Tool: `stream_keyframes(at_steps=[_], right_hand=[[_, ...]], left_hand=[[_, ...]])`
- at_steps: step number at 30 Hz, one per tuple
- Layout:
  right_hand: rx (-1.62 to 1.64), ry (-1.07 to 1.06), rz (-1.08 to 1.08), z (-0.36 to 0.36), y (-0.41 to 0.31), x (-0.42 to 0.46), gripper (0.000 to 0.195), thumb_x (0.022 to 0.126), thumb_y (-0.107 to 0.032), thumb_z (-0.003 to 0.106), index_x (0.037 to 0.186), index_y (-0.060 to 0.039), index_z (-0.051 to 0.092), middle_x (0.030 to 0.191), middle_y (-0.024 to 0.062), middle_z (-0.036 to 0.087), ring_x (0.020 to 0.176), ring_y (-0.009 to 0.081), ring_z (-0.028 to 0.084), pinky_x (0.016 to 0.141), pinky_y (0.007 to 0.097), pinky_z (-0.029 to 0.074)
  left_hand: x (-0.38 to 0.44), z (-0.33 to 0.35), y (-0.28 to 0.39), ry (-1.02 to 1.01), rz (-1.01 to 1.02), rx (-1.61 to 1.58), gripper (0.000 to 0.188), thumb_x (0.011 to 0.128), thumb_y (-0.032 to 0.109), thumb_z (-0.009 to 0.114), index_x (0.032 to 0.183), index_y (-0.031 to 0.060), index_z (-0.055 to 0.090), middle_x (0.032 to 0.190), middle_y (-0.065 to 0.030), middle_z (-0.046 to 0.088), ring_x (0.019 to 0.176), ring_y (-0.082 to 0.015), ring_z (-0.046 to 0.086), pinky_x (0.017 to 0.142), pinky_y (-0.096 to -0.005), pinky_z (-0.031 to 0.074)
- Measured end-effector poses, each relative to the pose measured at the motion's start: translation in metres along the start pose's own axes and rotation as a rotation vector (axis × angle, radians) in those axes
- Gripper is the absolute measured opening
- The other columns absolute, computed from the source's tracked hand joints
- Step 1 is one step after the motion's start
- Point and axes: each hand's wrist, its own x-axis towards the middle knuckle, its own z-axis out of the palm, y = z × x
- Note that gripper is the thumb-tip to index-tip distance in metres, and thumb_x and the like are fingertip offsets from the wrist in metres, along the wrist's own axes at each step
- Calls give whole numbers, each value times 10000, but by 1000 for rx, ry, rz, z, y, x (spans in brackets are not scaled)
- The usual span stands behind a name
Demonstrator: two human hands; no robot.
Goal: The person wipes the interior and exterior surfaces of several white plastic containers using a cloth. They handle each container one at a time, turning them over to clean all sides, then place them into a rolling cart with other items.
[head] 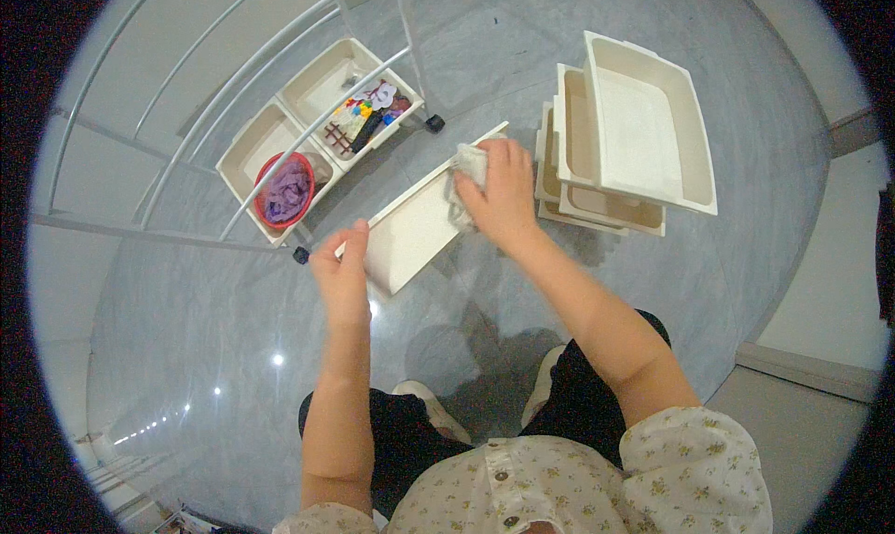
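Note:
A white plastic bin (412,230), tilted so that one long side faces up, is held between my hands above the floor. My left hand (342,261) pinches its rim at the left end. At the right end, my right hand (500,188) presses a crumpled pale cloth (467,163) against the bin; the fingers reach over the top edge and partly hide the cloth. To the right of my right hand stands a stack of white plastic bins (640,128), the top one askew.
A white metal rack frame (273,158) with black feet stands at the left. Two white bins (255,125) sit in it, holding a red basket (284,190) of purple cloth and small colourful items (367,114). A grey ledge (804,370) lies at the right, and grey floor surrounds my feet.

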Motion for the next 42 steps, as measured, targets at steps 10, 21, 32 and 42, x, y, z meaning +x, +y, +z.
stream_keyframes(at_steps=[10,21,32,42], right_hand=[[561,-59,539,2,31,14,412,904,-261,616,1211,-6,514,1131,181,594,1038,289,585,885,401,468],[1069,-140,888,-1,20,16,365,1014,-278,465,1304,-59,502,1205,93,607,1116,219,570,975,355,427],[293,-4,680,22,60,-10,449,940,-280,599,1260,-12,434,1207,253,587,1094,398,598,903,452,467],[174,218,286,0,15,7,485,868,-267,703,1207,-10,467,1164,230,568,1064,400,567,904,454,442]], left_hand=[[26,-46,8,76,64,-109,173,872,173,747,804,33,670,768,-40,659,639,-106,594,595,-253,470],[29,-60,19,136,-101,-353,309,940,230,654,1045,-60,638,962,-150,695,837,-199,689,726,-322,548],[32,-68,9,184,-332,-617,464,994,339,534,1288,-21,536,1227,-190,638,1113,-294,638,915,-438,550],[29,-55,2,205,-484,-477,471,962,393,608,1233,9,578,1202,-142,663,1118,-275,637,953,-436,526]])
